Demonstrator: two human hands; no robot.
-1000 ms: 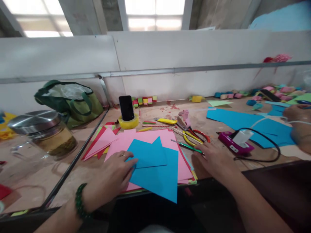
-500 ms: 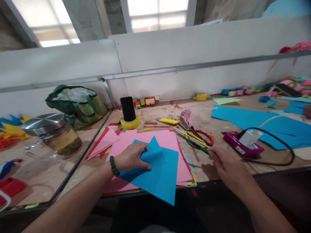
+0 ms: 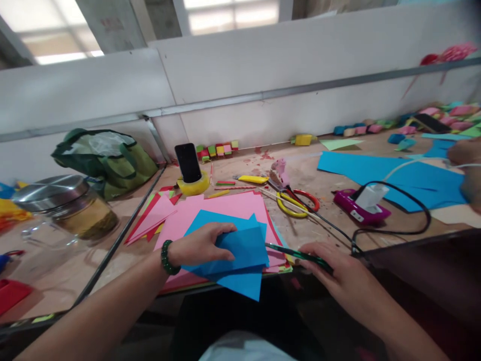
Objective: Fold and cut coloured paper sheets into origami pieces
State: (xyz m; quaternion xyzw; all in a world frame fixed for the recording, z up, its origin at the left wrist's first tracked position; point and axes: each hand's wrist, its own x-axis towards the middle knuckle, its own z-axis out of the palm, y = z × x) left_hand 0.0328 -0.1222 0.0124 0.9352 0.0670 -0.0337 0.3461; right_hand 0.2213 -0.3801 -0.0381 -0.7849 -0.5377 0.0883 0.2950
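My left hand (image 3: 201, 244) presses flat on a folded blue paper sheet (image 3: 240, 255), fingers stretched along its fold, a green bead bracelet on the wrist. The blue sheet lies on a stack of pink paper (image 3: 221, 213) near the table's front edge. My right hand (image 3: 330, 265) is closed around a thin green pencil-like stick (image 3: 289, 252) whose tip points toward the blue sheet.
Red and yellow scissors (image 3: 296, 203), a yellow cutter (image 3: 253, 179), a pink glue gun (image 3: 280, 168), a phone (image 3: 188, 163) standing in a tape roll, a magenta device (image 3: 356, 210) with black cable, a glass jar (image 3: 71, 205), a green bag (image 3: 105, 158). Another person's hand (image 3: 466, 155) over blue sheets at right.
My right hand picked up the green stick from beside the scissors and drew it toward the front edge. My left hand folded the blue sheet over and now presses it.
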